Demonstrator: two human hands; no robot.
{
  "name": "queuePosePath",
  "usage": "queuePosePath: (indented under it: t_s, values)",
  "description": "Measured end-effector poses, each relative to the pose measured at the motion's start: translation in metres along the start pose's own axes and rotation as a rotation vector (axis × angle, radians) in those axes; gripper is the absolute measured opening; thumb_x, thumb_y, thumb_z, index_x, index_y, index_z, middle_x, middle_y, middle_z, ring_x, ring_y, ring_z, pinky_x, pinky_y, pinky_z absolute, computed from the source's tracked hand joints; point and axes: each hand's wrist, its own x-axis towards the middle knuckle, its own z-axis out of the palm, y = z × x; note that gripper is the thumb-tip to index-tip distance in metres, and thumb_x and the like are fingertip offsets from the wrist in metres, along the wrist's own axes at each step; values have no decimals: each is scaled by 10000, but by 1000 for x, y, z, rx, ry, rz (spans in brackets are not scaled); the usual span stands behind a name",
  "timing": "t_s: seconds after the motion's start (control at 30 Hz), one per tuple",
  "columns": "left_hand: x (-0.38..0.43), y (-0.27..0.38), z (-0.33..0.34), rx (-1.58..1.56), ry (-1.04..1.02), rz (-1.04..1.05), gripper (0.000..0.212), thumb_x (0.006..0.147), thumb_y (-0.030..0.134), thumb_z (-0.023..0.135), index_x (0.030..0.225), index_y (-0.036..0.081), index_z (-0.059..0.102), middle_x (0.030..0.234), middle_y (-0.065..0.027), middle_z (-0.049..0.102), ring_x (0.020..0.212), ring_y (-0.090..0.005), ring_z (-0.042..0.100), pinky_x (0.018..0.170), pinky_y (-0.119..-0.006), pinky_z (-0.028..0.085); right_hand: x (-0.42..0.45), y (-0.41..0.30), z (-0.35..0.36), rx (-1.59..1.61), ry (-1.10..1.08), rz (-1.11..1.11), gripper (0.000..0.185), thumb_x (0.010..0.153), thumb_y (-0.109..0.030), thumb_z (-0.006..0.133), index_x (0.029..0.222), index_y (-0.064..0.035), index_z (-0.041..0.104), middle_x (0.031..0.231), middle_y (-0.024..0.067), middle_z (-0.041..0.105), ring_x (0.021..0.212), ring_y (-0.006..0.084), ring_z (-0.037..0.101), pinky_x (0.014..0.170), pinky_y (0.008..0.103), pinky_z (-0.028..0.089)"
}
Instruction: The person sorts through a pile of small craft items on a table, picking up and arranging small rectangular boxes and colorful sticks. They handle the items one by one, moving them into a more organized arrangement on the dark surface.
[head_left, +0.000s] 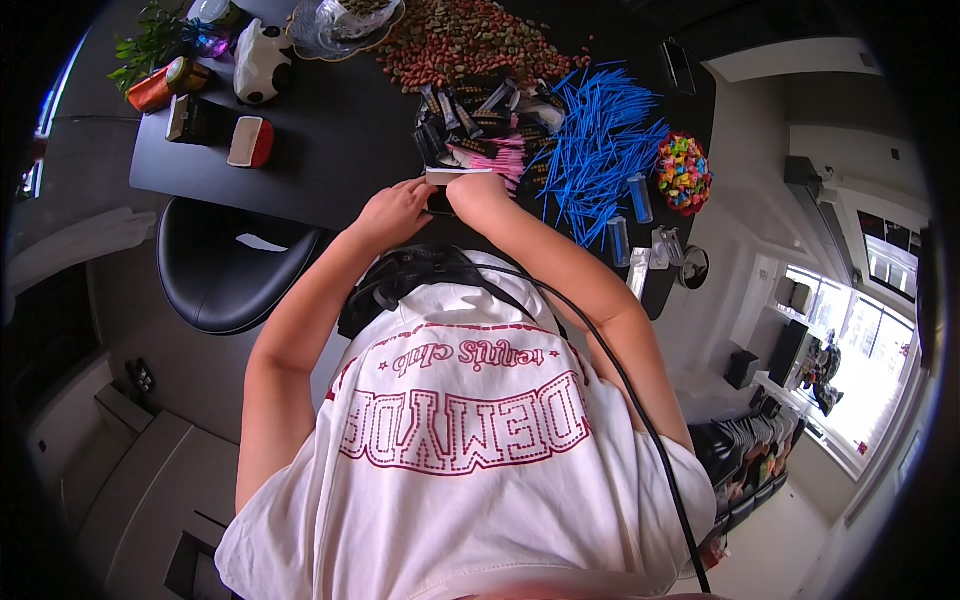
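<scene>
At the near edge of the black table, my left hand has its fingers and thumb around the left end of a small box. This box shows a white edge and a dark near side. My right hand is bent at the box's right end, and its fingers are hidden from view. Just beyond the hands lie pink thin sticks and a pile of small black packets with printing. Right of these spreads a heap of blue thin sticks.
Red and green wrapped pieces are heaped at the back. A bowl of colourful pieces, clear blue tubes and a phone lie rightward. Leftward are a panda figure, a red-sided box and a black chair. A cable crosses my right arm.
</scene>
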Motion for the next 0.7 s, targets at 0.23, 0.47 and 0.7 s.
queuePosePath:
  t_s: [0.23, 0.47, 0.7]
  values:
    - [-4, -4, -1, -78, 3, -83, 369, 802, 196, 679, 1070, 53, 468, 958, -146, 644, 887, -342, 634, 750, -412, 513, -14, -5, -15, 62, 35, -13, 154, 771, -140, 593, 789, -84, 735, 775, 97, 709, 711, 269, 696, 620, 392, 551]
    - [-1, 1, -6, -40, -50, -158, 359, 806, 190, 674, 1067, 57, 467, 899, -144, 650, 846, -343, 639, 718, -416, 513, -18, -13, -12, 101, 24, 23, 166, 778, -147, 581, 788, -75, 731, 789, 116, 704, 726, 291, 694, 631, 412, 550]
    - [-2, -2, -4, -48, 11, -65, 374, 791, 171, 686, 1071, 55, 468, 927, -146, 646, 856, -342, 640, 722, -412, 517, -19, -7, -9, 95, 54, -16, 165, 782, -121, 565, 784, -77, 725, 771, 117, 698, 726, 289, 693, 621, 415, 552]
